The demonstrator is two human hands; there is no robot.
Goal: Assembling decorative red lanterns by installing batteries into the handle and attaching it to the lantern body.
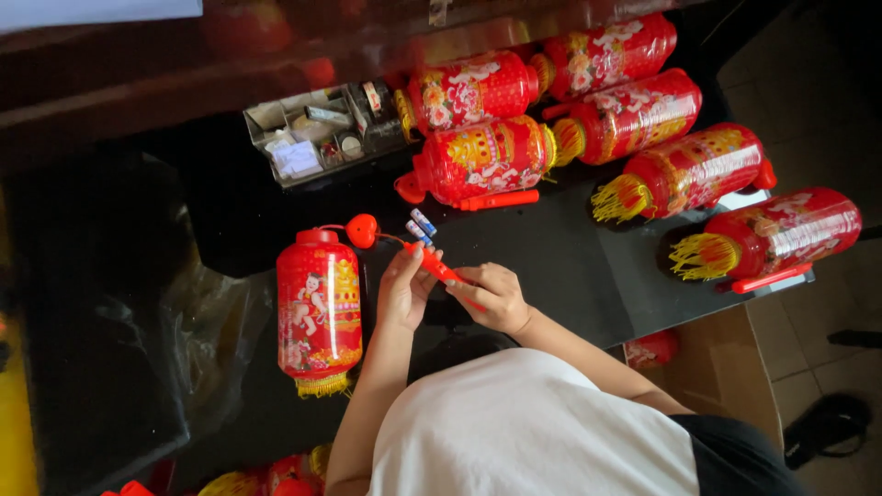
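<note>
Both my hands hold a thin red stick handle over the black table. My left hand grips its upper end. My right hand holds the lower end. A thin wire runs from the stick to a red ball cap and on to a red cylindrical lantern with a yellow fringe, lying just left of my left hand. Two small blue and white batteries lie on the table just above my hands.
Several red lanterns with yellow tassels lie in rows at the upper right, some with red sticks beside them. A grey compartment tray of small parts sits behind. A cardboard box stands at right, clear plastic at left.
</note>
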